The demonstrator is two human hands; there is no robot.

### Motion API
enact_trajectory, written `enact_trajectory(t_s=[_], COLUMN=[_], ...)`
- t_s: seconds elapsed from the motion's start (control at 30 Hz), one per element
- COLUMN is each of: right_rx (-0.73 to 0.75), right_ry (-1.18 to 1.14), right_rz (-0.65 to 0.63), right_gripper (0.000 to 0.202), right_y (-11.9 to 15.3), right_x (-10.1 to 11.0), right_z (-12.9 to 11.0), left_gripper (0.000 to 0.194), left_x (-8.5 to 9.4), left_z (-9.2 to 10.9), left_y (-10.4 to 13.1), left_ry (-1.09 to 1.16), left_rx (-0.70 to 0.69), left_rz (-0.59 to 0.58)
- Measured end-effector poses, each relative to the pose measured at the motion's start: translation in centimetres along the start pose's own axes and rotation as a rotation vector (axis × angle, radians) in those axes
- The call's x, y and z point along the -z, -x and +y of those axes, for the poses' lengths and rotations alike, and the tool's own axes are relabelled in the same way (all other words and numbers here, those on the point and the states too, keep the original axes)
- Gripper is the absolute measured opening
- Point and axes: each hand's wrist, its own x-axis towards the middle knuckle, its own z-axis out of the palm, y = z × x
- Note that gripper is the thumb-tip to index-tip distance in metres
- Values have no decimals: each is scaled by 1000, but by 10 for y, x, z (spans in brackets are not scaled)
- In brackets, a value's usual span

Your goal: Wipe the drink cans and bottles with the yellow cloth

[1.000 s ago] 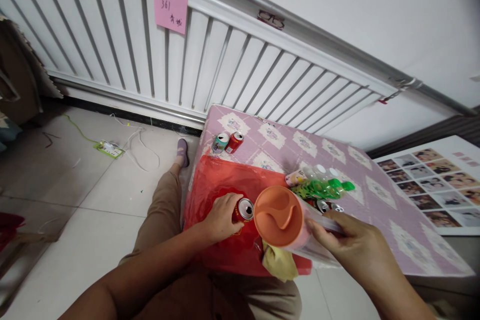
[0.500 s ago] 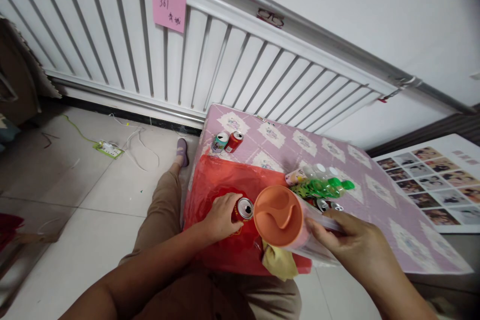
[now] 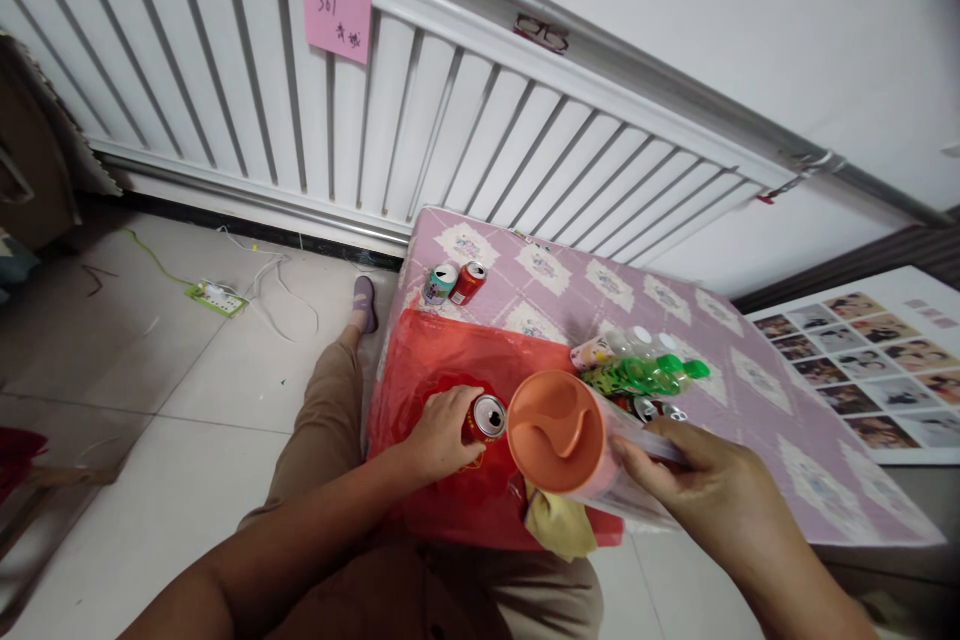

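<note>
My left hand (image 3: 442,432) is wrapped round a red can (image 3: 489,418) with an opened top, which stands over the red plastic sheet (image 3: 420,350). My right hand (image 3: 694,465) grips the handle of a clear pitcher (image 3: 559,435) with an orange lid. The pitcher is tilted, its lid facing left and close to the can's top; whether they touch I cannot tell. No liquid is visible between them. Under the pitcher, a yellow cloth (image 3: 562,526) lies at the sheet's edge.
A teal can (image 3: 439,284) and another red can (image 3: 469,283) stand at the back left of the table (image 3: 637,295). Several bottles with green caps (image 3: 667,373) and more cans (image 3: 649,409) are beyond the pitcher. A radiator (image 3: 450,120) lines the wall behind.
</note>
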Motion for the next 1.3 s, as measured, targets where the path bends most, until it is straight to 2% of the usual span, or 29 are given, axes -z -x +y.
enact_trajectory(t_s=[0.23,1.3], right_rx=[29,51], right_ry=[-26,-47], right_rz=[-58,-39], right_gripper=[46,50], right_y=[0,-4], right_x=[-1,1], right_z=[7,1], left_gripper=[71,72], left_x=[1,0], left_z=[0,-5], left_y=[1,0], left_ry=[-3,1], left_rx=[13,29], left_rz=[-10,-14])
